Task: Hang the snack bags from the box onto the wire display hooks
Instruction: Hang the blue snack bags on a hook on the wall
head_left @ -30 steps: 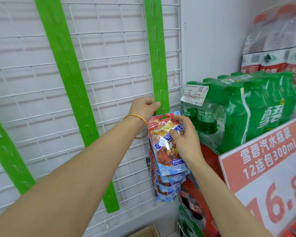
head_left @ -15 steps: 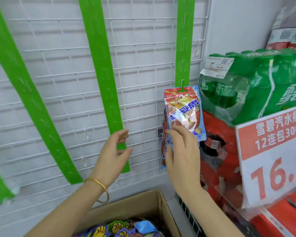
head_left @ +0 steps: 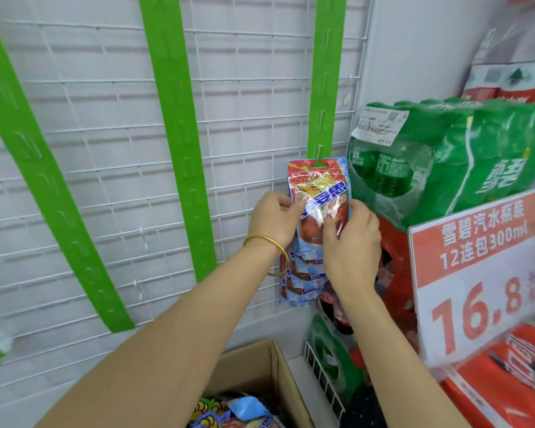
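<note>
- Red-and-blue foil snack bag (head_left: 320, 183) hangs by the slot in its top edge from a small hook (head_left: 320, 156) on the rightmost green plastic strip (head_left: 325, 72). It lies flat against the white wire grid panel (head_left: 105, 186).
- The left hand (head_left: 274, 219) pinches the left edge of the bag at about mid-height, with the thumb and curled fingers closed on the foil. A thin gold bangle (head_left: 267, 240) sits on that wrist.
- The right hand (head_left: 354, 242) grips the right side of the same bag. Its thumb is on the front face and its fingers are curled in on the foil.
- Below it, more hanging bags of the same kind (head_left: 305, 282) overlap in a column down the strip, partly hidden behind both wrists.
- A middle green strip (head_left: 179, 134) and a left green strip (head_left: 44, 186) slant across the panel, well apart from the hands.
- An open brown cardboard box (head_left: 280, 375) stands at the bottom of the view under the forearms, with loose colourful snack packets (head_left: 232, 412) inside.
- A shrink-wrapped pack of green soda bottles (head_left: 464, 149) with a white label stands just beside the bag on the right.
- A red-and-white price sign (head_left: 476, 273) showing 16.8 stands in front of that pack, above red wrapped packs (head_left: 507, 396).
</note>
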Motion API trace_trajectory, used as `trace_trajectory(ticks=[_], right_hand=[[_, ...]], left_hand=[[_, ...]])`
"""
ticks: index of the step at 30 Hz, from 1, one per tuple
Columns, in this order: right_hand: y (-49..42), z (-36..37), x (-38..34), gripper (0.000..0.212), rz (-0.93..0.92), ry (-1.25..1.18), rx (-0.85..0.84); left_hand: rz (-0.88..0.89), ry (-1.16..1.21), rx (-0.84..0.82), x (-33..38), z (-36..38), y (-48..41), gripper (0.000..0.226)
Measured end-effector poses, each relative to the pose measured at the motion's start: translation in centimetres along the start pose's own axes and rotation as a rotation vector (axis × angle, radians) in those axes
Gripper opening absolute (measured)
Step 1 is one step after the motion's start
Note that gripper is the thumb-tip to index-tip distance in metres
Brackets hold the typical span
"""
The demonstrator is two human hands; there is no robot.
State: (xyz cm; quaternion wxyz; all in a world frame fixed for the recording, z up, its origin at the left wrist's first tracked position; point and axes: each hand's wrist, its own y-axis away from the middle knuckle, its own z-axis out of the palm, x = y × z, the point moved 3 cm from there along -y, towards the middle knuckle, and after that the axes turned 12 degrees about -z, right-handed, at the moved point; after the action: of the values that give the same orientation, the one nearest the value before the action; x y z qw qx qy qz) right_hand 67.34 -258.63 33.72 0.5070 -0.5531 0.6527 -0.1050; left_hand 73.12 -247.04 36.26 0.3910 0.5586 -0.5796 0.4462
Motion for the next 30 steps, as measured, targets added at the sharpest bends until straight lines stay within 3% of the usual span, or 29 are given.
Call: trace_trajectory(ticks=[6,12,22,30], right_hand=[[-1.0,-0.8,0.1,0.042,0.014,-0.143,-0.010],[-2.4,-1.3,0.3,0.051,0.066,-0.276,-0.002],[-7.0,-1.8,-2.6,0.059,-0.054,-0.461,0.022],[-9.1,-0.7,-3.2,0.077,-0.058,-0.429,-0.064]], left_hand=[[-0.042,0.125,-0.011,2.0,0.9,-0.3,0.023],[0.100,0.151,-0.049,5.2,-0.3,0.0,0.025],[0.191,0.186,-0.117,8.3,-1.9,-0.9,0.023],[0.182,0.207,-0.117,8.9,-2.1,-2.1,0.023]])
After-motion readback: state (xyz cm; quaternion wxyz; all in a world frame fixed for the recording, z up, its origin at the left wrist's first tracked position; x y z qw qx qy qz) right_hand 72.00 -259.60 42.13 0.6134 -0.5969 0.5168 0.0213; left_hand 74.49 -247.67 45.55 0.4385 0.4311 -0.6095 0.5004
